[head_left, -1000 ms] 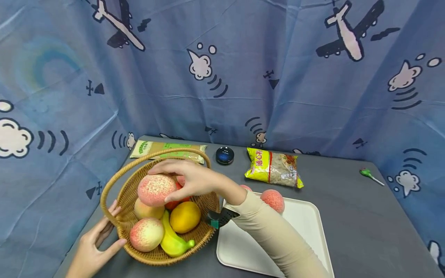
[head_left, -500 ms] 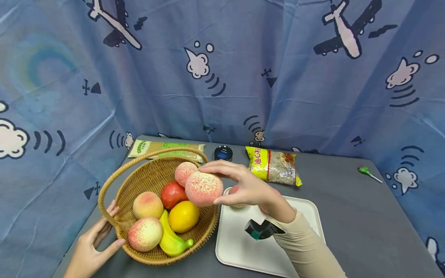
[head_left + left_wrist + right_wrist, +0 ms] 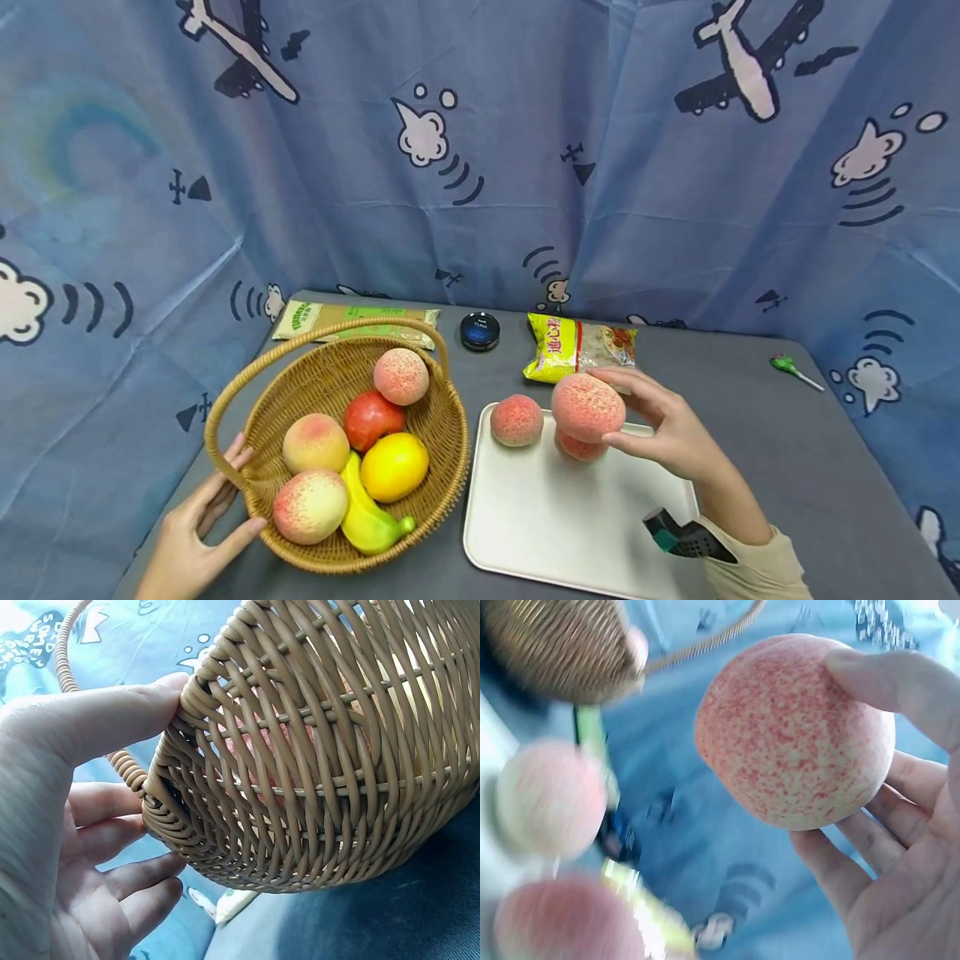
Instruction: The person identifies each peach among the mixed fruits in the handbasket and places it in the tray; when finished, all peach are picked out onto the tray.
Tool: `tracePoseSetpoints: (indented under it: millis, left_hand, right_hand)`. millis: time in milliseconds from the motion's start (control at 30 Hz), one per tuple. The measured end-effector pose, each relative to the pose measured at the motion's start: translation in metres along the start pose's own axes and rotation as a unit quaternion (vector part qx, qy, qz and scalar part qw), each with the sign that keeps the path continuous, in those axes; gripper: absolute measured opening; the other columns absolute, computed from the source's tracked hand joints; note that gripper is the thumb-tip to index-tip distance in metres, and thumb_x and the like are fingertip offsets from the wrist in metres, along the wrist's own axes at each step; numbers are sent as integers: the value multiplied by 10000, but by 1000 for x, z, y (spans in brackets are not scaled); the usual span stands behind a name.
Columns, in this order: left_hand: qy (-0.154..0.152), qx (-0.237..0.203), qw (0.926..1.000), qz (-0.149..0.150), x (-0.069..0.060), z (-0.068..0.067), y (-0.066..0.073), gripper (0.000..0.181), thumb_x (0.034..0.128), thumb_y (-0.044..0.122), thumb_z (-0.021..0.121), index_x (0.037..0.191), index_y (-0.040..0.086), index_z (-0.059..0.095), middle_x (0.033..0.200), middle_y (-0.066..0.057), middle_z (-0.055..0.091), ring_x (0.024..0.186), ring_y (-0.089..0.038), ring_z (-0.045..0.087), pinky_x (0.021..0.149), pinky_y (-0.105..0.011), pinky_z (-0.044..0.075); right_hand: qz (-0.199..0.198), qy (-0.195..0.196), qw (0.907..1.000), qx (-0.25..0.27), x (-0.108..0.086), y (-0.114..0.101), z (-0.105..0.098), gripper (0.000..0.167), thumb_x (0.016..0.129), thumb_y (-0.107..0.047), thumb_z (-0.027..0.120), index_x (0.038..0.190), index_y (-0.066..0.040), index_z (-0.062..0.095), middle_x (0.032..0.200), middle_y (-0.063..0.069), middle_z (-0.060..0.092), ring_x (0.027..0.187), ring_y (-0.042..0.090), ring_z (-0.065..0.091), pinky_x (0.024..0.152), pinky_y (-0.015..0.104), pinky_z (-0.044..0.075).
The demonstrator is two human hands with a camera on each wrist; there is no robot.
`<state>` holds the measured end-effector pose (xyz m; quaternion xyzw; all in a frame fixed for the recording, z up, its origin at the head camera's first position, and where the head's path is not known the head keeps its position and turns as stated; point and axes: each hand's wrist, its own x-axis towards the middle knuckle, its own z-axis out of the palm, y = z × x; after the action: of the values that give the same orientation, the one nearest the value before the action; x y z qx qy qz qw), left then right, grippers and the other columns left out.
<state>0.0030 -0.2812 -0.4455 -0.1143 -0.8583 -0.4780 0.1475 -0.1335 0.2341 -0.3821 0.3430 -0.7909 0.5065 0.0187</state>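
Carried rightward from the basket's edge since the earlier frame, the speckled peach point(image 3: 588, 407) is now above the far part of the white tray point(image 3: 562, 525) in the head view. The right hand point(image 3: 667, 425) grips it from the side. One pink fruit point(image 3: 582, 451) shows partly beneath it, and a round pink fruit point(image 3: 517, 420) rests at the tray's far left corner. To the left, the wicker basket point(image 3: 330, 379) holds more peaches, a red fruit, a yellow fruit and a banana point(image 3: 371, 512). The left hand point(image 3: 191, 533) lies against its side with fingers extended. Behind, on the grey counter point(image 3: 720, 392), lie a long packet point(image 3: 337, 317), a dark round tin point(image 3: 479, 331) and a yellow-ended bag point(image 3: 551, 350).

From the left wrist, the thumb presses the basket's rim while the fingers, spread, reach near the base of the handle.

From the right wrist, thumb and fingers are curled around the speckled peach; two pinkish fruits, blurred, and the basket show to the left.
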Motion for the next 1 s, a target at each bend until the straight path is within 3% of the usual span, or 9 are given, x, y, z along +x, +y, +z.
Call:
tracePoseSetpoints:
  millis: [300, 400, 500, 633, 1000]
  left_hand:
    - [17, -9, 10000, -61, 0, -2, 2, 788, 732, -220, 665, 1433, -83, 335, 1562, -148, 235, 1332, 59, 355, 1038, -88, 399]
    - [21, -4, 10000, -44, 0, -1, 2, 794, 725, -225, 668, 1432, -84, 336, 1561, -157, 234, 1333, 54, 357, 1036, -88, 400]
    - [21, 40, 10000, -34, 0, -1, 3, 802, 717, -228, 672, 1432, -81, 338, 1559, -165, 235, 1334, 54, 356, 1031, -84, 403]
    - [43, 168, 9998, -20, 0, -1, 4, 806, 714, -221, 679, 1432, -77, 341, 1560, -160, 236, 1333, 63, 351, 1022, -68, 401]
    - [3, 169, 9998, -76, 0, -1, 2, 804, 724, -207, 682, 1439, -58, 344, 1561, -148, 239, 1331, 64, 353, 1020, -72, 407]
  right_hand:
    - [411, 873, 9953, 42, -51, 37, -12, 679, 732, 217, 667, 1357, 119, 421, 1375, -57, 473, 1253, 0, 452, 992, 73, 454]
    - [671, 1041, 9923, 97, -64, 49, -13, 666, 750, 211, 655, 1363, 118, 412, 1369, -72, 469, 1255, -6, 440, 993, 66, 446]
    - [1115, 1218, 9861, -175, -76, 59, -14, 648, 782, 144, 676, 1376, 71, 427, 1350, -129, 463, 1241, -60, 419, 958, 28, 440]
    - [1646, 1281, 9765, -536, -86, 69, -16, 631, 818, 32, 703, 1388, 26, 433, 1326, -178, 447, 1199, -128, 403, 911, -8, 440]
    - [2219, 1151, 9680, -213, -103, 94, -16, 640, 859, -66, 695, 1412, 33, 389, 1294, -225, 421, 1137, -158, 433, 913, -13, 437]
